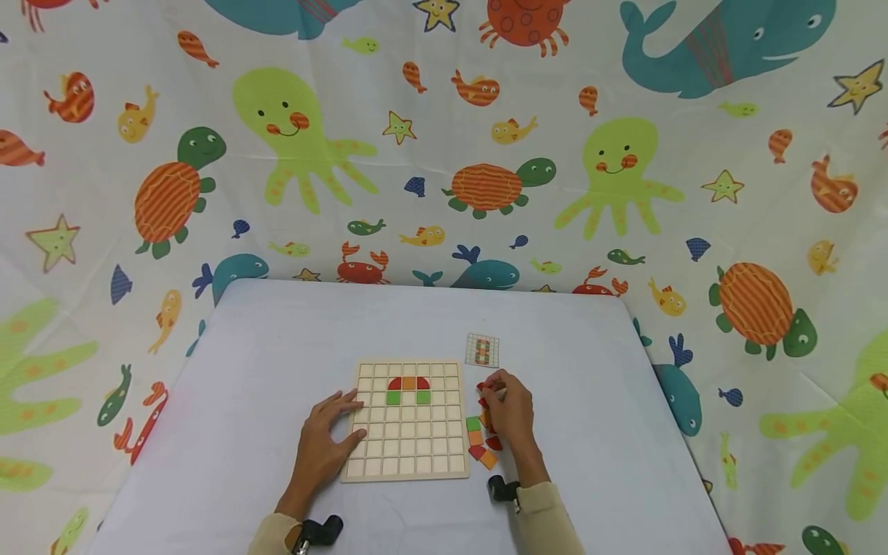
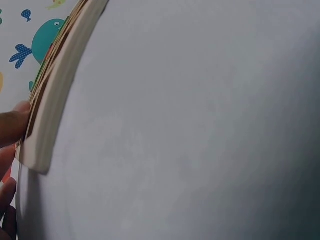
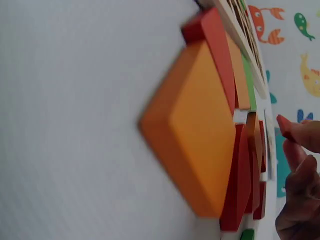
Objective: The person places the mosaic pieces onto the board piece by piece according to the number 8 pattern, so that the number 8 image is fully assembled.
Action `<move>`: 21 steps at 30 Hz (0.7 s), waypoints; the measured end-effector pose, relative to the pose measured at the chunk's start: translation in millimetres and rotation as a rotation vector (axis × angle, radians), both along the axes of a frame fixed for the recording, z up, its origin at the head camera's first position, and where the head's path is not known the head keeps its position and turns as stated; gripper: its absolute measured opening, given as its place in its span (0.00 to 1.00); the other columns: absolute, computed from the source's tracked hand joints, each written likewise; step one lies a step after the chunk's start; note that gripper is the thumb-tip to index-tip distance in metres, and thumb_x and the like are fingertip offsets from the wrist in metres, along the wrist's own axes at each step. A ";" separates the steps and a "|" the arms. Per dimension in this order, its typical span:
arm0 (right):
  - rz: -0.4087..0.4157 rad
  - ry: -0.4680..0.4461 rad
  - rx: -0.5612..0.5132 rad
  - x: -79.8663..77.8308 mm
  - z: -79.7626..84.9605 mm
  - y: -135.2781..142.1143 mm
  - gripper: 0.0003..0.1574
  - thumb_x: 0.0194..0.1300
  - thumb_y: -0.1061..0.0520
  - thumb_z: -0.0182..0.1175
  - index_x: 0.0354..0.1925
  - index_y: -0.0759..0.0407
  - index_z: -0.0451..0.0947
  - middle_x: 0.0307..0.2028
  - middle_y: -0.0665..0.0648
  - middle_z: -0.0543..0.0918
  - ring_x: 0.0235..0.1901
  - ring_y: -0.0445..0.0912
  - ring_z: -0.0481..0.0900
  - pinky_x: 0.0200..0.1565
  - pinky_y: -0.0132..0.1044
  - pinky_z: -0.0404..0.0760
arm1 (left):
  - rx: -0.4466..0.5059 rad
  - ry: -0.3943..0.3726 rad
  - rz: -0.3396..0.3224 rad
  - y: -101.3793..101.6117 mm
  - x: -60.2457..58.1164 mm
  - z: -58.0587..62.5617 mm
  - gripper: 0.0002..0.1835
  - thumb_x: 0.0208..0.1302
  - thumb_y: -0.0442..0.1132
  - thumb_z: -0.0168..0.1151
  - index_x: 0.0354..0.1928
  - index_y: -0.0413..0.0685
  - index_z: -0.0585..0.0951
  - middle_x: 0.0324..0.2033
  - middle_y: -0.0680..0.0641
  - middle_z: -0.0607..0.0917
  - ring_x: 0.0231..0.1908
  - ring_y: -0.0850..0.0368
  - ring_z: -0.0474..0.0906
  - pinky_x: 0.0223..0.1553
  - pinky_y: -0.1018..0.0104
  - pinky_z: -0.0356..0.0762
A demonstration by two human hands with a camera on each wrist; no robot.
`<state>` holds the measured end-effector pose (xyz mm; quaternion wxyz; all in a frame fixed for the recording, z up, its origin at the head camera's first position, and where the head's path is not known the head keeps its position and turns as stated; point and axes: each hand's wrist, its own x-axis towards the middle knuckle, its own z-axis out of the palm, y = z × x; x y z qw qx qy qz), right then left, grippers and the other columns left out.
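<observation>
A wooden grid board (image 1: 405, 477) lies on the white table. My left hand (image 1: 322, 438) rests at its left edge, with thumb and fingertips touching the frame. Set in the upper cells are two red quarter-round pieces with an orange square (image 1: 408, 383) between them, and two green squares (image 1: 393, 398) below. Just right of the board, my right hand (image 1: 512, 412) pinches a small red piece (image 3: 284, 126) between thumb and finger. Loose red, orange and green pieces lie beneath and beside that hand, among them an orange square (image 3: 200, 125) and a green square (image 1: 473, 423).
A small pattern card (image 1: 482, 350) lies beyond the board's top right corner. White cloth (image 1: 277, 331) covers the table, and a curtain printed with sea animals (image 1: 416, 254) hangs behind it. A black wrist camera (image 1: 322, 530) sits by the left sleeve.
</observation>
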<state>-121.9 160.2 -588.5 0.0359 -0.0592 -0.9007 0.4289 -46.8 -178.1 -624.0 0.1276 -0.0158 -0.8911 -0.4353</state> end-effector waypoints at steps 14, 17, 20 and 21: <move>0.153 0.043 -0.212 10.3 -0.1 -31.3 0.04 0.67 0.51 0.74 0.41 0.42 0.90 0.32 0.47 0.88 0.24 0.43 0.76 0.26 0.31 0.76 | 0.002 -0.024 0.009 0.3 -1.9 -1.3 0.27 0.55 0.33 0.80 0.60 0.49 0.86 0.70 0.44 0.82 0.75 0.37 0.69 0.72 0.27 0.62; 0.183 0.029 -0.188 14.0 -1.0 -43.1 0.02 0.71 0.50 0.71 0.42 0.43 0.87 0.31 0.46 0.88 0.24 0.40 0.76 0.27 0.31 0.75 | 0.004 -0.022 0.009 0.5 -1.7 -0.6 0.27 0.55 0.33 0.80 0.59 0.48 0.86 0.70 0.44 0.82 0.75 0.37 0.69 0.72 0.27 0.62; 0.217 0.007 -0.176 17.6 -0.7 -56.1 0.03 0.73 0.49 0.69 0.42 0.45 0.84 0.34 0.47 0.88 0.24 0.39 0.74 0.25 0.30 0.74 | 0.005 -0.023 0.009 0.4 -1.8 -0.3 0.27 0.55 0.33 0.80 0.59 0.48 0.86 0.70 0.44 0.82 0.75 0.37 0.69 0.72 0.27 0.62; 0.227 -0.006 -0.174 18.8 -0.8 -60.4 0.04 0.73 0.49 0.69 0.42 0.45 0.84 0.35 0.47 0.88 0.25 0.38 0.73 0.25 0.30 0.73 | 0.004 -0.021 0.010 0.3 -1.7 -0.4 0.27 0.55 0.33 0.80 0.59 0.48 0.86 0.70 0.44 0.82 0.75 0.37 0.69 0.72 0.27 0.62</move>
